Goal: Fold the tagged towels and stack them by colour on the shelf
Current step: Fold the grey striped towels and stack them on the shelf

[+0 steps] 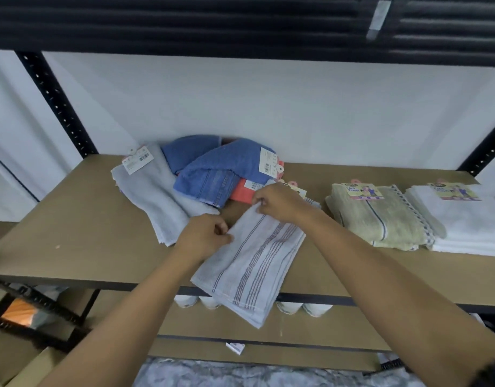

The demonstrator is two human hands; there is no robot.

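The scene is lit softly and evenly. The white wall point(268, 107) is shown bright. The underside of the upper shelf point(185, 20) is left dark. Only a faint shadow is cast on the shelf board point(73, 219) under the beige towel point(380, 219). Straight lines are bent near the edges by the wide lens. The bottom left corner is smeared by blur, and the whole picture is a little soft.
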